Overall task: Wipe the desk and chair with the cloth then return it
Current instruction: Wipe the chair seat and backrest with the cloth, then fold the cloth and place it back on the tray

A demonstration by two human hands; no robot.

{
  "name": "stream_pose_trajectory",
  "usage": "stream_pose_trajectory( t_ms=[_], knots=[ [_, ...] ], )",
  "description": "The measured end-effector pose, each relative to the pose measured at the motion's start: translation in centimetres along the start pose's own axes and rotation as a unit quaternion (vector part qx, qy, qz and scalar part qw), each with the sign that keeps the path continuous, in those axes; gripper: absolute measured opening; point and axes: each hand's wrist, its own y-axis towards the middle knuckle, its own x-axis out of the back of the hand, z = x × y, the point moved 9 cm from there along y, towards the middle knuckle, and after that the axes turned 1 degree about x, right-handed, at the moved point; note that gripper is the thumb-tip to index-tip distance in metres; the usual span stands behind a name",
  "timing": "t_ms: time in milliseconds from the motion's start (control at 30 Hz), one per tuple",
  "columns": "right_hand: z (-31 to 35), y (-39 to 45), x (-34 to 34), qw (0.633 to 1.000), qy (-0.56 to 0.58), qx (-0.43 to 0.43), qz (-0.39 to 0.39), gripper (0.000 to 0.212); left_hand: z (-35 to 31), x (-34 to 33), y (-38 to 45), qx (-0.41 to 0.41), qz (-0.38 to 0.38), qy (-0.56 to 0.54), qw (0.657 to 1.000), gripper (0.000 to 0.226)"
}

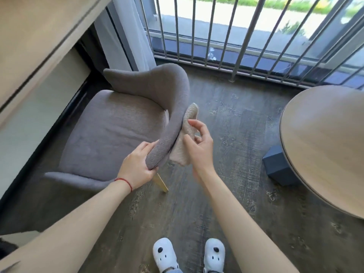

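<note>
Right hand [199, 142] presses the cloth [186, 134] flat against the chair [110, 125] back's outer face, mid-frame.
Left hand [137, 166] wraps around the back's rim, likely to steady it while I rub; desk [29, 46] sits upper left.

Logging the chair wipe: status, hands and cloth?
Left hand gripping chair backrest. Right hand presses cloth against backrest's outer side. Nothing obstructing.
</note>
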Motion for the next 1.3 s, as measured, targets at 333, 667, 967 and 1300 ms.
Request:
stream_pose_trajectory(
  t_ms=[333, 667, 967, 1300],
  knots=[
    [21.0, -8.4, -13.9, 0.900, -0.210, 0.318, 0.212, 0.043, -5.4, 17.8, -3.5, 0.083, -0.023, -0.601, 0.795, 0.073],
    [28.5, -14.8, -33.4, 0.843, -0.288, 0.267, 0.367, 0.042, 3.0, 39.4, -13.6, 0.072, -0.286, -0.587, 0.754, 0.020],
    [26.2, -20.9, -53.5, 0.740, -0.348, 0.278, 0.504, 0.044, 14.5, 50.1, -26.4, 0.074, -0.473, -0.585, 0.654, 0.056],
    [26.2, -39.7, -71.3, 0.638, -0.219, 0.303, 0.673, 0.019, 24.9, 56.9, -46.0, 0.101, -0.656, -0.511, 0.546, 0.038]
  ],
)
